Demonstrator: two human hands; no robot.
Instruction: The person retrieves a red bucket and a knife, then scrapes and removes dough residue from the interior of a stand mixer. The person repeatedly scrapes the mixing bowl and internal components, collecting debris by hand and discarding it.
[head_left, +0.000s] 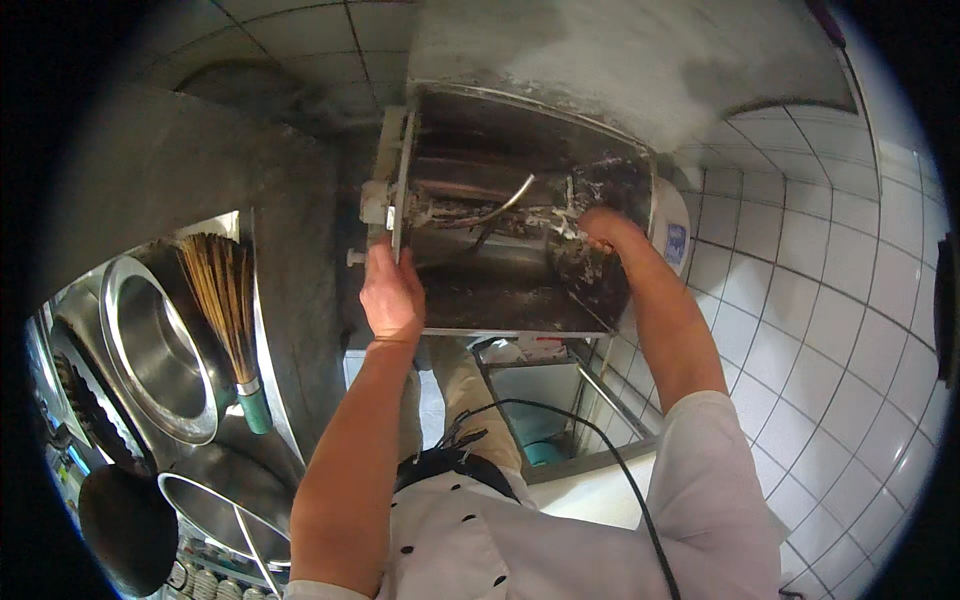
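Observation:
Before me is the open metal tub of what looks like a dough mixer, its dark inside smeared with pale residue. A shaft crusted with white matter crosses it, and a bent metal rod rises near the middle. My left hand grips the edge of the tub's left wall, just below a pale fitting. Deep inside at the right, my right hand has curled fingers against the residue-covered shaft end. Whether those fingers hold anything is hidden.
At left, a bamboo wok brush with a green handle lies beside a steel bowl. Nearer stands a steel pot. White tiles line the right wall. A black cable crosses my body, over a metal-framed stand.

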